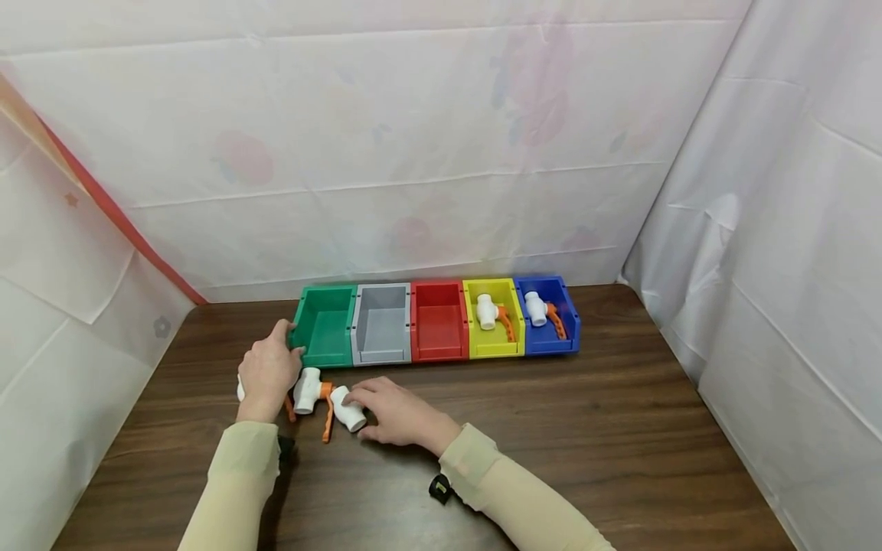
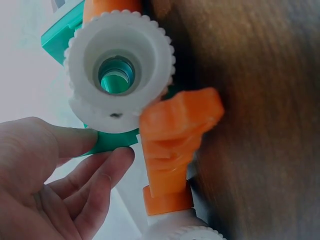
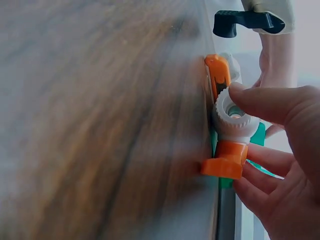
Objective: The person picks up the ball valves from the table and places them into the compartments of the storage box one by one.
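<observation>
My left hand [image 1: 270,370] pinches the left wall of the green bin [image 1: 303,360] between thumb and fingers; the left wrist view shows the green edge [image 2: 112,142] there. Just right of this hand, a white ball valve [image 1: 307,392] with an orange handle lies on the table. Another valve [image 1: 240,389] is mostly covered by the left hand. My right hand [image 1: 400,413] holds the rightmost valve [image 1: 347,410], thumb on its white body and fingers by its orange handle [image 3: 225,166]. In the head view that handle is hidden.
A grey bin [image 1: 383,357], a red bin [image 1: 439,353], a yellow bin [image 1: 496,350] and a blue bin [image 1: 551,347] continue the row rightward. One valve lies in the yellow bin and one in the blue. White curtains surround the wooden table [image 1: 620,428].
</observation>
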Action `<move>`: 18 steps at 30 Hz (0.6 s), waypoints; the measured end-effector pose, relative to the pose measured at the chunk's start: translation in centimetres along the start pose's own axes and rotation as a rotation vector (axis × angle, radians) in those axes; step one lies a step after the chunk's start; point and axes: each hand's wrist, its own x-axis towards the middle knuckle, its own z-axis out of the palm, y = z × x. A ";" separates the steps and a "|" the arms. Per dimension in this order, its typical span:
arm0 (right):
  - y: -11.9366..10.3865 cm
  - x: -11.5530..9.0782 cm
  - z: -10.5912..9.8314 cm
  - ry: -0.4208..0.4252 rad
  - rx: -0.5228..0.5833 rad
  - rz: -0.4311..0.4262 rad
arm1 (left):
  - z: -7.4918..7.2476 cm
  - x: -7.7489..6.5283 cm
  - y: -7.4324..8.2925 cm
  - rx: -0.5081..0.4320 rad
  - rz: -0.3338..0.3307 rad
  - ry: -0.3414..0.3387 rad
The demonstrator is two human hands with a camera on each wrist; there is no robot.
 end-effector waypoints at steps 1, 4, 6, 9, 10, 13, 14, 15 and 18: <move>0.0 0.1 0.1 -0.003 -0.011 -0.004 | 0.0 0.0 0.0 -0.001 -0.001 0.000; -0.2 0.4 0.1 -0.009 -0.060 -0.025 | 0.1 0.0 0.0 -0.002 -0.001 -0.001; -0.4 0.4 0.0 -0.013 -0.097 -0.039 | 0.1 -0.1 0.0 -0.001 -0.002 -0.004; -0.8 0.6 -0.1 -0.030 -0.136 -0.038 | 0.2 -0.1 -0.1 0.002 -0.004 -0.005; -0.9 0.7 -0.1 -0.038 -0.151 -0.036 | 0.1 -0.1 0.0 0.002 -0.004 -0.003; -1.2 1.0 -0.2 -0.063 -0.205 -0.027 | 0.1 -0.1 0.0 0.004 -0.005 0.001; -1.4 1.2 -0.2 -0.070 -0.229 -0.026 | 0.1 -0.1 0.0 0.005 -0.005 0.002; -1.5 1.3 -0.2 -0.076 -0.255 -0.028 | 0.1 -0.1 0.1 0.005 -0.004 0.004; -1.7 1.8 -0.3 -0.093 -0.310 -0.026 | 0.1 0.0 0.1 0.008 -0.001 0.006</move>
